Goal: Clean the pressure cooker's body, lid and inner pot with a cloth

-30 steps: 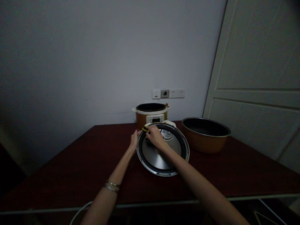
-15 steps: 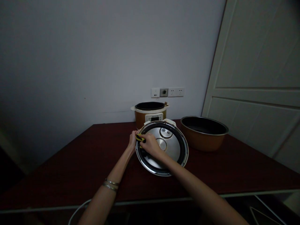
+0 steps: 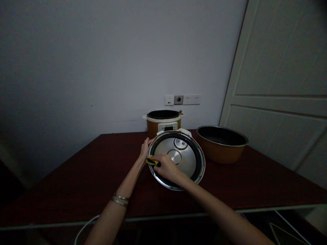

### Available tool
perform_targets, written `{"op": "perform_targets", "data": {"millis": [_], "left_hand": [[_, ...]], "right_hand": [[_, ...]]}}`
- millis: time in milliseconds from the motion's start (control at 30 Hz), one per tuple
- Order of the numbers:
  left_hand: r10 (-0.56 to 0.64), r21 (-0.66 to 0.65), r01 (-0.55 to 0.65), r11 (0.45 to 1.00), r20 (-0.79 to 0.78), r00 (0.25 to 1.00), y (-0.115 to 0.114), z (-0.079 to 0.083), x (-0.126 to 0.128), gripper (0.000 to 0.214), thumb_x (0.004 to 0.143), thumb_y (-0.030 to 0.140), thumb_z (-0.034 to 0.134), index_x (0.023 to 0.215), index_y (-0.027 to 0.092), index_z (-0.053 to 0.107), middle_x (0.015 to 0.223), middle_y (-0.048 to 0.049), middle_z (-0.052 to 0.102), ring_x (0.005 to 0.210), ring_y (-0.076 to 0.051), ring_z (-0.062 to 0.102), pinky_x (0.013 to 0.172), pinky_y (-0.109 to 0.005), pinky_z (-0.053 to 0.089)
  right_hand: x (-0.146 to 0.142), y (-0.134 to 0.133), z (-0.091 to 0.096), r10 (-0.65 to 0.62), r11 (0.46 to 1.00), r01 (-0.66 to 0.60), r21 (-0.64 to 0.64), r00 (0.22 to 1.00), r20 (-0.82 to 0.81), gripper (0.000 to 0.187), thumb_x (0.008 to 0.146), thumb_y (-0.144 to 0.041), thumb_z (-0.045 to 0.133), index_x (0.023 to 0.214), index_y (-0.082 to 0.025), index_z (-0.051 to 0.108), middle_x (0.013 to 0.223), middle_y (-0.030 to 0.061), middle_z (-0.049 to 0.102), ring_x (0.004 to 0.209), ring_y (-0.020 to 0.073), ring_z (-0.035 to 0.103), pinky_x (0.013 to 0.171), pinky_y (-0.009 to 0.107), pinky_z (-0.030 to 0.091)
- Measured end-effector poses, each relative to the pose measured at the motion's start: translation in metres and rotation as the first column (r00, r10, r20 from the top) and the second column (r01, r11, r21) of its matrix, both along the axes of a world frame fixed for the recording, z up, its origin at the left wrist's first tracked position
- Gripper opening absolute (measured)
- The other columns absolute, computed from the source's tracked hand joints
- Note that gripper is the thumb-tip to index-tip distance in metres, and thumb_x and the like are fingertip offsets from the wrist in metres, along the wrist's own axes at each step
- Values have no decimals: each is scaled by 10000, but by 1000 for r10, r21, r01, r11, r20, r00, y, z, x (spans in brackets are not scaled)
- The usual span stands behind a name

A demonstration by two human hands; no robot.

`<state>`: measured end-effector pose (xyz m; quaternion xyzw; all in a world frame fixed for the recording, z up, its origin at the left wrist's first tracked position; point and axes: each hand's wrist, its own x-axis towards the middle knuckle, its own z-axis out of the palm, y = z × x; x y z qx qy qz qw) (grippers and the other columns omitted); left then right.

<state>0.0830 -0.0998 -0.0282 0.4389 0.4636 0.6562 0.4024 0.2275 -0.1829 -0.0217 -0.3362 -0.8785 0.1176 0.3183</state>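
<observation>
The lid point(image 3: 178, 158) is round and tilted up, its inner face showing: a silver metal plate with a circle at its centre, small round fittings near the top, a black band around the plate and a shiny rim. White parts jut from its upper edge. The cloth point(image 3: 151, 161), yellow and black, is bunched small at the rim's left side.
</observation>
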Motion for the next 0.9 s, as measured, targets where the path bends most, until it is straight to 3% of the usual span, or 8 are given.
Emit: {"op": "perform_targets", "data": {"millis": [167,433,533,700,900], "left_hand": [[-10,42,12,999,-42,999,-5,4,1,443,569,432,758,863,102,734,878,-94,730,886,-241,634,819,-333,461],[-12,42,14,999,-44,999,-7,1,1,416,589,415,774,877,117,735,894,-98,729,869,-237,644,843,-368,463],[-14,35,16,999,-50,999,-8,4,0,358,613,381,763,862,126,738,893,-95,730,881,-241,642,841,-365,461],[-8,62,14,998,-104,995,-2,8,-7,288,615,310,723,842,133,735,892,-88,728,841,-217,643,783,-308,465],[37,60,-25,998,-206,978,12,16,-19,258,674,362,596,614,123,676,591,-49,662,545,-158,575,552,-250,422]], "right_hand": [[3,-12,4,4,999,-10,48,991,133,321,750,-125,530,1025,-191,681,891,86,680,897,215,584,774,275,432],[35,-38,3,66,996,-81,43,958,279,344,723,-131,592,1045,-210,687,884,90,661,865,208,596,750,260,439],[52,-45,-2,105,994,-105,-11,971,213,392,704,-99,598,1070,-213,680,948,84,681,925,219,586,799,285,444],[68,-45,-20,202,978,-204,-48,978,-52,399,687,-44,569,1019,-231,688,990,20,702,929,183,588,863,298,432],[66,-43,-33,204,977,-210,-36,970,-136,366,677,-35,583,980,-210,690,987,25,706,900,175,585,842,302,435]]}}
